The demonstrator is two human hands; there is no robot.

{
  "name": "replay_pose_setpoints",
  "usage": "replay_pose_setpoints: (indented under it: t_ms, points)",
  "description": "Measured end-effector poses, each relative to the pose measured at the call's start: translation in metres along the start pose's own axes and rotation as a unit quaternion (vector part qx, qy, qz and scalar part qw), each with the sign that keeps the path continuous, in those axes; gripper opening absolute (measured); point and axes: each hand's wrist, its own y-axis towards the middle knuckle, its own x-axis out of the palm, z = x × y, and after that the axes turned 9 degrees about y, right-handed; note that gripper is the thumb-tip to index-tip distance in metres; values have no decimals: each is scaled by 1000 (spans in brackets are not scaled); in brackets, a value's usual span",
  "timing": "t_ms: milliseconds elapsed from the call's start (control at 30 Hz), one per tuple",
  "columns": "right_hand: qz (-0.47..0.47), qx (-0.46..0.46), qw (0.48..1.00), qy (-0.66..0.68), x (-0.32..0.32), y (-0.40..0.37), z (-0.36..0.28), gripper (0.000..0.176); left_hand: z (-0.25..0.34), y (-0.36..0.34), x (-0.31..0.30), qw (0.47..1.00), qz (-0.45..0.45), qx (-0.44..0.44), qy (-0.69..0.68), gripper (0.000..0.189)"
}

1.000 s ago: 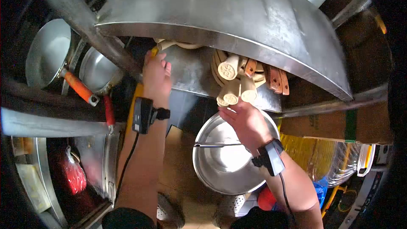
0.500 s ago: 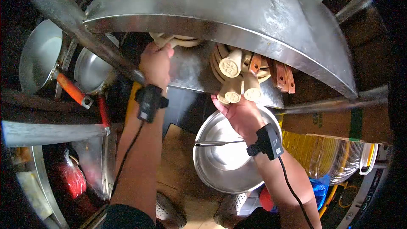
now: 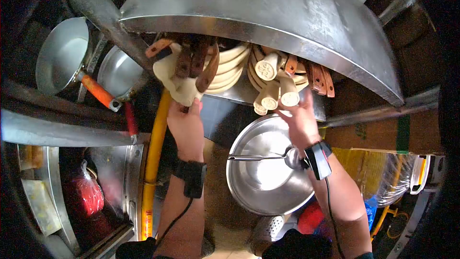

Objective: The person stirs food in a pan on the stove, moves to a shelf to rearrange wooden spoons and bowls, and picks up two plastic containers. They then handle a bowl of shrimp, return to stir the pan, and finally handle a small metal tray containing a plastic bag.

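My left hand [image 3: 186, 127] is closed around the lower end of a cream handle [image 3: 187, 92]. Brown handles [image 3: 197, 62] and a stack of cream rims [image 3: 226, 74] are just above it, at the shelf opening. My right hand [image 3: 301, 123] has its fingers apart beside a second group of cream handles [image 3: 289, 91]; its fingertips are partly behind them. More brown handles [image 3: 317, 79] stick out to the right of that group. Below, a large steel bowl [image 3: 239, 187] has a long-handled metal ladle [image 3: 258, 157] lying across it.
A curved steel shelf [image 3: 249, 0] spans the top. Two pans, one white inside [image 3: 62, 57] and one metal [image 3: 117, 74], are at left. A yellow pipe [image 3: 155, 148] runs upright. A cardboard box [image 3: 373, 136] is at right, a red bag [image 3: 91, 194] at lower left.
My left hand has moved right and down, and the cream and brown handles above it now stick out from the shelf. My right hand has shifted right, off the underside of the handles.
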Motion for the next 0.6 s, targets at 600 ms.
replay_pose_setpoints:
  t_ms: [600]
  points:
    - [-89, -307, 910, -265, -13, 67, 10, 83, -11, -30, -56, 992, -17, -41, 115, 33]
